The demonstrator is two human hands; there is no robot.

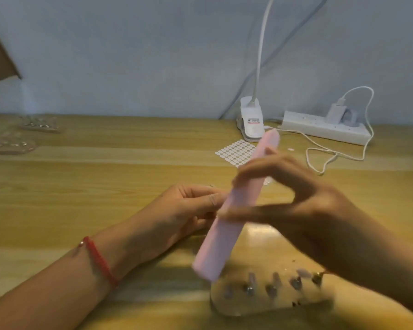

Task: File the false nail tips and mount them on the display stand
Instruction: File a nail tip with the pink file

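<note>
My right hand (pixel 293 194) grips a long pink nail file (pixel 236 206) between thumb and fingers, and the file slants from upper right to lower left, blurred. Behind the file my left hand (pixel 191 208) has its fingers curled and pinched together; the file's edge hides whatever small thing it holds. A clear display stand (pixel 272 303) lies on the table below my hands, with several metal pegs and pale nail tips (pixel 275 278) on it. A sheet of oval adhesive tabs (pixel 234 151) lies behind the file.
A clip-on lamp base (pixel 252 122) with a white neck stands at the wall. A white power strip (pixel 324 127) with a charger and looping cable lies at back right. Clear plastic packets (pixel 10 145) sit at far left on the wooden table (pixel 105 175).
</note>
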